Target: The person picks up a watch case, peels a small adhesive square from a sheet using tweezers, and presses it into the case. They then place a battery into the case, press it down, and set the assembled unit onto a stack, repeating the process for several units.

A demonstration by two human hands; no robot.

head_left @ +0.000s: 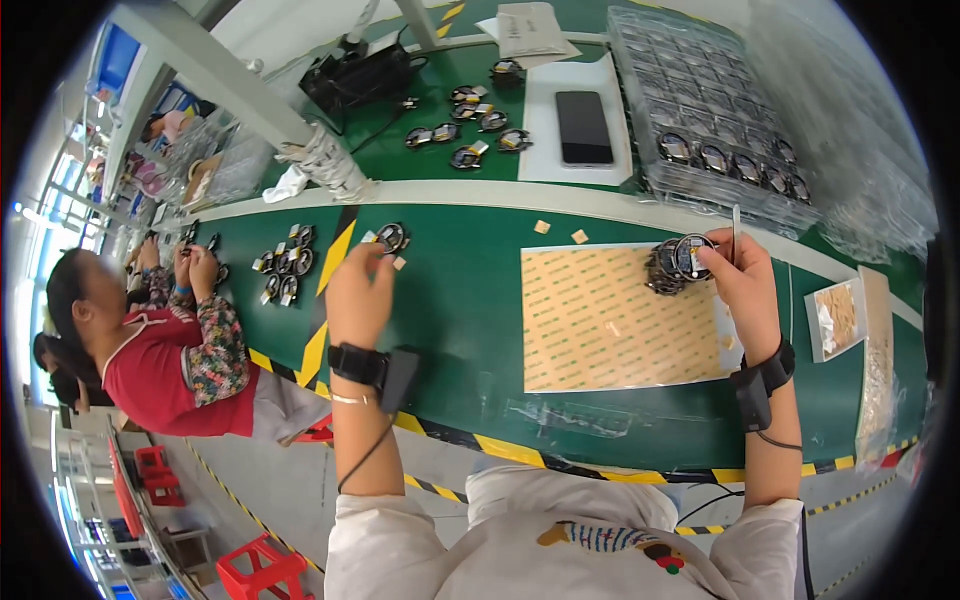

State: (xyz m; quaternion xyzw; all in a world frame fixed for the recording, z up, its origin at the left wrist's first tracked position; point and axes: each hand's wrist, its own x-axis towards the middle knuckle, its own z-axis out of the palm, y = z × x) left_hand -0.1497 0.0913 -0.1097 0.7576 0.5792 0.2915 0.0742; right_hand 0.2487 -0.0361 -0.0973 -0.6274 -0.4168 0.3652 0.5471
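My left hand (360, 295) is at the left part of the green bench, its curled fingertips at the edge of a round black electronic module (393, 237). A small tan square (399, 264) lies beside its thumb. My right hand (745, 288) pinches another round module (692, 257) between thumb and fingers. A thin metal tool like tweezers (737, 235) sticks up from the same hand. More dark modules (662, 268) sit just left of it, over the corner of a tan sheet of small stickers (620, 320).
Modules lie in a cluster (284, 262) to the left and behind the bench rail (480, 193). A phone (584, 128), clear trays of modules (715, 110) and a small white box (836, 318) surround the area. A post (240, 80) rises at left; a co-worker (170, 365) sits there.
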